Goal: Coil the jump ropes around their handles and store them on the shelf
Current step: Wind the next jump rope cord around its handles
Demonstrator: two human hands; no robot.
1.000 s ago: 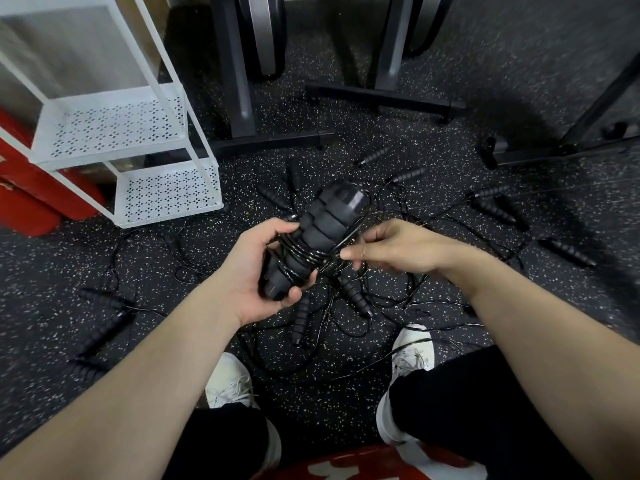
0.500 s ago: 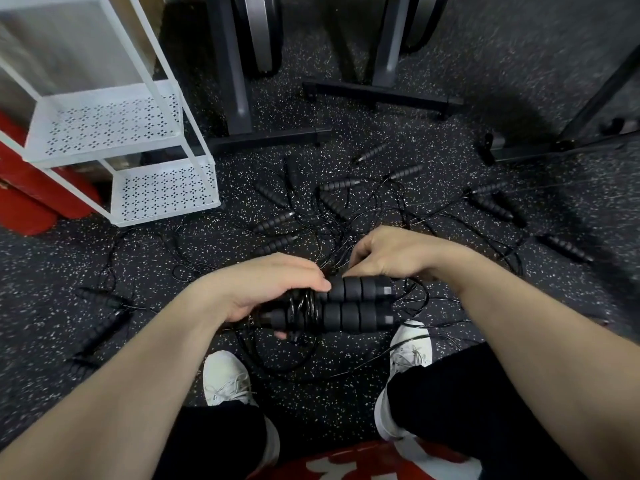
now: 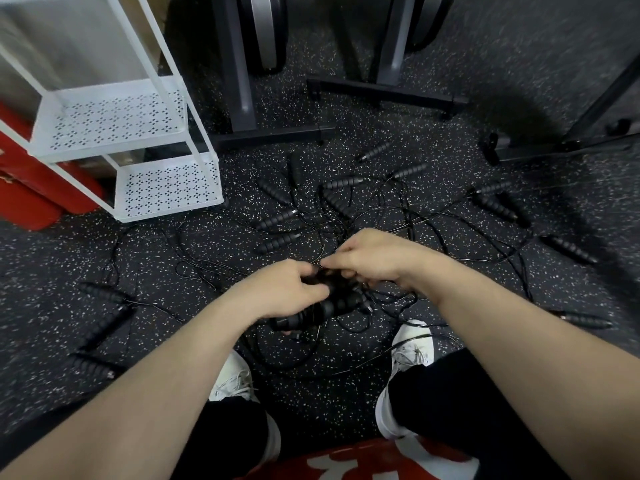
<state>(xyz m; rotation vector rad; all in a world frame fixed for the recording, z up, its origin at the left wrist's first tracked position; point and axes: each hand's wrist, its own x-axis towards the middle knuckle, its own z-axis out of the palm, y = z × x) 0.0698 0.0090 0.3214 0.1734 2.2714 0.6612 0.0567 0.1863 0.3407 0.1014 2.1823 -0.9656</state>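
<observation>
My left hand [image 3: 280, 289] grips a pair of black ribbed jump rope handles [image 3: 322, 308] held together, with thin black rope wound round them. My right hand [image 3: 372, 258] pinches the rope at the top of that bundle, fingers curled, touching my left hand. Much of the bundle is hidden under both hands. Several other black handles [image 3: 277, 220] and a tangle of loose rope [image 3: 381, 216] lie on the speckled floor beyond my hands. The white perforated shelf unit [image 3: 166, 188] stands at the upper left with bare tiers.
Dark metal equipment legs [image 3: 273, 135] and a crossbar [image 3: 381, 90] stand behind the ropes. A red object [image 3: 31, 188] sits left of the shelf. My white shoes [image 3: 235, 379] are below the hands, and more handles [image 3: 104, 323] lie at the left.
The bundle turned from upright to level and then tilted, moving down toward me. My right hand came over its top and now meets my left hand, covering most of the handles.
</observation>
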